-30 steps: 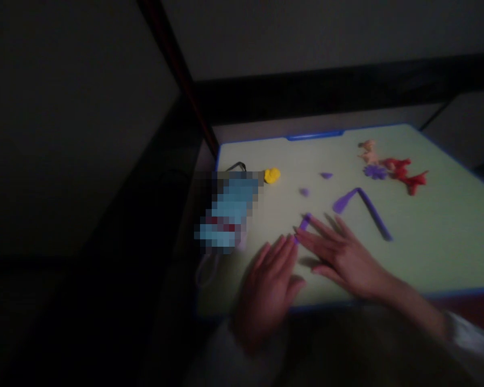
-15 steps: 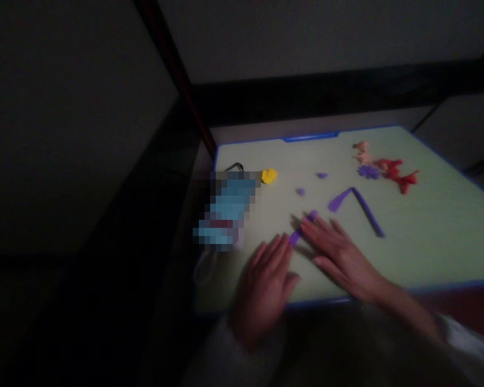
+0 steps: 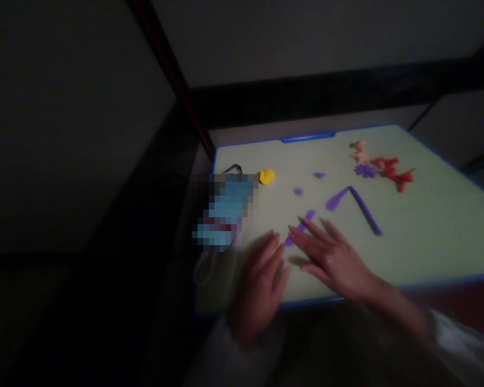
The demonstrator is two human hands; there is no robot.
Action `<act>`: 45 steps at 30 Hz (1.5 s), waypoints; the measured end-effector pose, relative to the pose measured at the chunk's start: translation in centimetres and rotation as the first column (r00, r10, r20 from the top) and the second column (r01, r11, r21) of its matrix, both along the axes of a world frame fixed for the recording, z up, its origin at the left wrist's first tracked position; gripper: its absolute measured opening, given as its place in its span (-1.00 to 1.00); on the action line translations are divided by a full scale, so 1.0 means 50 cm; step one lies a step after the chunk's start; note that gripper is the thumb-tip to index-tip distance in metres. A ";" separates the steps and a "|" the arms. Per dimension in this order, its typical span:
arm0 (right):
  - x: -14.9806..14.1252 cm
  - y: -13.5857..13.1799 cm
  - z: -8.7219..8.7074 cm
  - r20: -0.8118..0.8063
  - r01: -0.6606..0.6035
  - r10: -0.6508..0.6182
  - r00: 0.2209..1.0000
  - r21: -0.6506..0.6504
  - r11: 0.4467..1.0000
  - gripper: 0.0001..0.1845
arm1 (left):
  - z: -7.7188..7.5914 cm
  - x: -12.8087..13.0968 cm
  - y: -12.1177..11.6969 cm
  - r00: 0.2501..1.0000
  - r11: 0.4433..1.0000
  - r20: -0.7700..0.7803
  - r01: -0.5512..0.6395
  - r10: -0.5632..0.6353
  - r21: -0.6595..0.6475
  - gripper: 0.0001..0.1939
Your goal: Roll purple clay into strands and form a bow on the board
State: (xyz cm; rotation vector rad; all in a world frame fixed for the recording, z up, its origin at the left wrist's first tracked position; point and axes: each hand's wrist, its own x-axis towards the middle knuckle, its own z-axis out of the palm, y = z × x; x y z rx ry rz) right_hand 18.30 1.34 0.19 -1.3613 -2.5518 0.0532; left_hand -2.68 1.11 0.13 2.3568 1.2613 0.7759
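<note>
Purple clay strip (image 3: 311, 214) lies slantwise on the tabletop (image 3: 419, 236), its near end uncovered now that the left hand (image 3: 258, 287) has drawn slightly back, fingers loosely bent, gripping nothing; the right hand (image 3: 341, 263), fingers spread, covers the strip's middle without grasping it.

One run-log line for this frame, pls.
left hand: open, near purple strip | right hand: open, fingers on strip | rest: yellow lump, bent purple roll, red pieces on pale board
</note>
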 end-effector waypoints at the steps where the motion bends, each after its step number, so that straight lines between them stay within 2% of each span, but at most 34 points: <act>1: 0.001 0.000 0.001 -0.002 -0.017 0.017 1.000 -0.015 1.000 -0.32 | -0.002 -0.002 0.000 0.998 1.000 0.054 -0.023 0.023 -0.012 -0.65; 6: 0.002 -0.002 0.007 -0.003 -0.055 0.055 0.998 -0.015 0.998 -0.23 | -0.006 -0.007 0.003 0.975 0.994 0.195 -0.094 0.105 -0.062 -0.74; 15: -0.007 0.003 0.010 -0.028 -0.192 0.190 0.981 -0.055 0.980 -0.11 | 0.003 -0.007 0.007 0.964 0.990 0.236 -0.096 0.119 -0.104 -0.78; 21: -0.019 -0.002 0.008 -0.029 -0.139 0.138 0.990 -0.046 0.989 -0.22 | 0.006 -0.007 0.011 0.962 0.989 0.252 -0.079 0.108 -0.122 -0.79; 25: -0.017 -0.001 0.011 -0.056 -0.157 0.153 0.987 -0.074 0.985 -0.19 | 0.004 -0.007 0.017 0.959 0.990 0.264 -0.076 0.105 -0.116 -0.80; 28: -0.005 0.002 0.016 -0.127 -0.194 0.179 0.976 -0.114 0.974 -0.18 | 0.003 -0.007 0.019 0.957 0.991 0.273 -0.072 0.100 -0.113 -0.80; 32: 0.004 0.002 0.019 -0.201 -0.158 0.134 0.970 -0.105 0.982 -0.25 | 0.002 -0.007 0.019 0.954 0.991 0.284 -0.068 0.098 -0.116 -0.80; 39: -0.018 -0.003 0.007 -0.064 -0.157 0.152 0.986 -0.085 0.984 -0.21 | 0.001 -0.008 0.020 0.957 0.990 0.273 -0.062 0.096 -0.128 -0.81; 42: -0.025 -0.003 0.005 -0.062 -0.123 0.117 0.991 -0.089 0.988 -0.28 | 0.002 -0.008 0.022 0.955 0.992 0.283 -0.050 0.082 -0.117 -0.82; 45: -0.021 -0.002 0.009 -0.107 -0.142 0.129 0.986 -0.120 0.983 -0.24 | 0.000 -0.009 0.024 0.955 0.993 0.287 -0.047 0.076 -0.107 -0.82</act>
